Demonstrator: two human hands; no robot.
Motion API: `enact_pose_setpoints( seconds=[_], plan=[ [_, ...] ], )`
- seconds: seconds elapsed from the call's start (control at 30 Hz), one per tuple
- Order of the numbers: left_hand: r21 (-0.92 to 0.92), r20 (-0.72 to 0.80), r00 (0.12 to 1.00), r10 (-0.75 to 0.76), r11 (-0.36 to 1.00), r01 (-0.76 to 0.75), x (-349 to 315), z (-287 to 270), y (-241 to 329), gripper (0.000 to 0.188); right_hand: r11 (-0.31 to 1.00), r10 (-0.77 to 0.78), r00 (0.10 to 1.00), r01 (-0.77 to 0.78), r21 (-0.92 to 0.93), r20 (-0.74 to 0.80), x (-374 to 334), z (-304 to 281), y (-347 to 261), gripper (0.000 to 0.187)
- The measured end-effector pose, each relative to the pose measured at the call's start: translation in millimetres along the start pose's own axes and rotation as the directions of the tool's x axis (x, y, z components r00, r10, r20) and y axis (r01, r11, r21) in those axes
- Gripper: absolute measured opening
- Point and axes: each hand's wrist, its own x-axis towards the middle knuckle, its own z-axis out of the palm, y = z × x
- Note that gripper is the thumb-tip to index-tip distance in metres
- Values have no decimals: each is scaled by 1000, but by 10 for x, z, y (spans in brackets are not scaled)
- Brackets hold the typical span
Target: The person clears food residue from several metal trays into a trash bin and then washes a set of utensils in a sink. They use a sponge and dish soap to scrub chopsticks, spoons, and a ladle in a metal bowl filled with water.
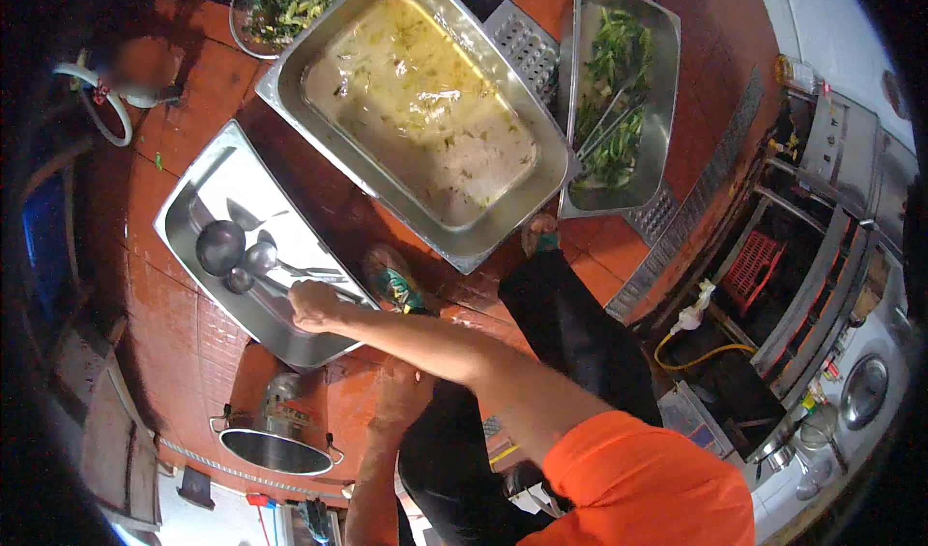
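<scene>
My right hand [316,307] reaches across into a steel pan [304,353] on the floor, with its fingers closed. A handle from the ladles runs into my fist. Inside the pan lie a large dark ladle [220,247], a smaller shiny ladle [260,258] and a small round ladle [240,280], among other metal utensils. My left hand [402,391] is held low beside my left knee, under my right forearm. Its fingers are partly hidden, and I cannot see anything in them.
A large deep steel pan [275,87] of cloudy liquid with leafy bits stands ahead. Right of it, another pan [667,111] holds green leaves and tongs [609,121]. A bowl of chopped greens [290,5], a steel pot [280,449] and a stove [822,285] surround me.
</scene>
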Motion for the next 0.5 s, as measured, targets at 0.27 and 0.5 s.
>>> enact_pose_setpoints(
  seconds=[0.27, 0.5],
  plan=[
    [245, 53, 996, -65, 968, 51, -1, 179, -195, 13, 939, -260, 941, 298, 169, -216, -730, -515, 456, 15],
    [-51, -96, 995, -32, 998, 27, 495, 433, 240, 6, 968, 240, 5, -78, 239, -971, -1853, -3013, 2954, 16]
  ],
)
